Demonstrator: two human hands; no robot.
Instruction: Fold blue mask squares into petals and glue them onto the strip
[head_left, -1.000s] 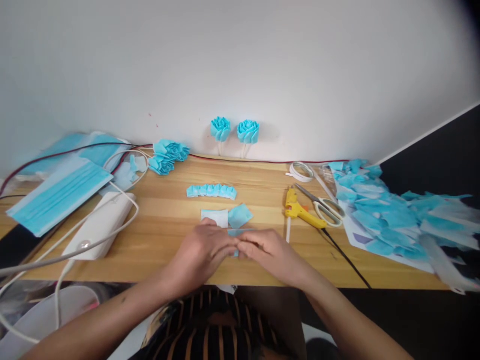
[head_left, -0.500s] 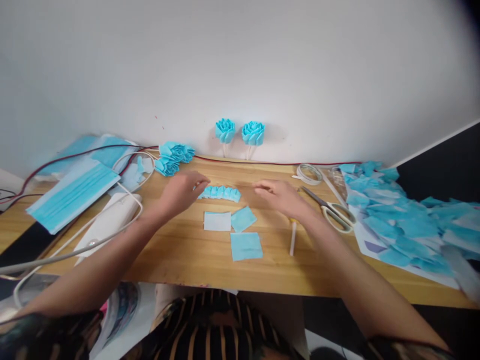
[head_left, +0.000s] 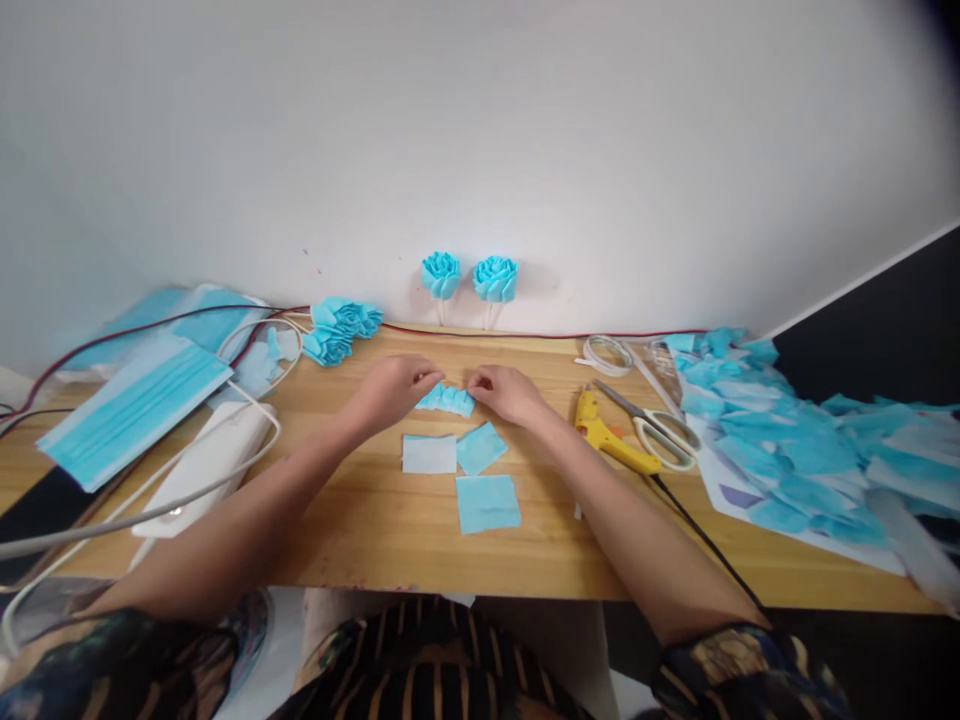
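A row of folded light-blue fabric petals lies on the wooden table between my hands. My left hand is closed in a pinch over the row's left end; its fingertips hide whatever they hold. At the right end, my right hand has its thumb and finger pinched on the last folded petal. Closer to me lie three flat squares: a whitish one, a tilted blue one and another blue one.
A yellow glue gun, scissors and a tape roll lie right, beside a heap of blue pieces. Two blue fabric flowers stand by the wall. Left are more flowers, face masks and a white power strip.
My right hand has moved left to the right end of the petal row, uncovering the yellow glue gun. My left hand has shifted slightly right over the row.
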